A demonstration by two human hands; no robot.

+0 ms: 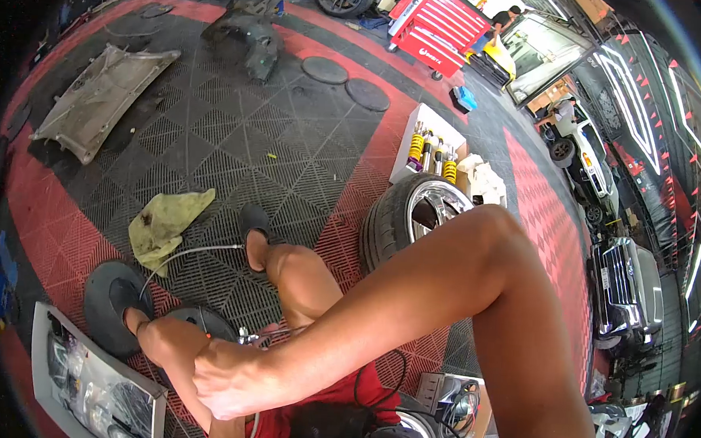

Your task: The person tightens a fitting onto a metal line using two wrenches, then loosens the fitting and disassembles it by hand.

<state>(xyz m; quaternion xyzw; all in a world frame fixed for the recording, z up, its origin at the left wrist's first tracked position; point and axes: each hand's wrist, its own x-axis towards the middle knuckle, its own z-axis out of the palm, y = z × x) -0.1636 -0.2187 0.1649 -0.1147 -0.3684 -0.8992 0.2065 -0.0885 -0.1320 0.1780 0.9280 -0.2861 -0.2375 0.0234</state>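
My right arm reaches across the view from the right, and my right hand [227, 379] is closed in a fist beside my bent leg. What it grips, if anything, is hidden. Under the fist shows a strip of skin [228, 435], perhaps my left forearm; the left hand and its fingers are hidden. Just beyond the fist, a shiny metal fitting [248, 336] lies near a dark round disc [202, 322]. A thin pale hose [198, 249] curves over the floor between my feet, passing a stained yellow-green cloth [164, 225].
A wheel with tyre [390, 221] stands close behind my forearm, beside a white box [405, 154] of yellow-spring coilovers. A headlight box [96, 384] is at lower left. Farther off are a grey panel [103, 99], a red tool chest [440, 29], parked vehicles [628, 289] and a person [503, 22].
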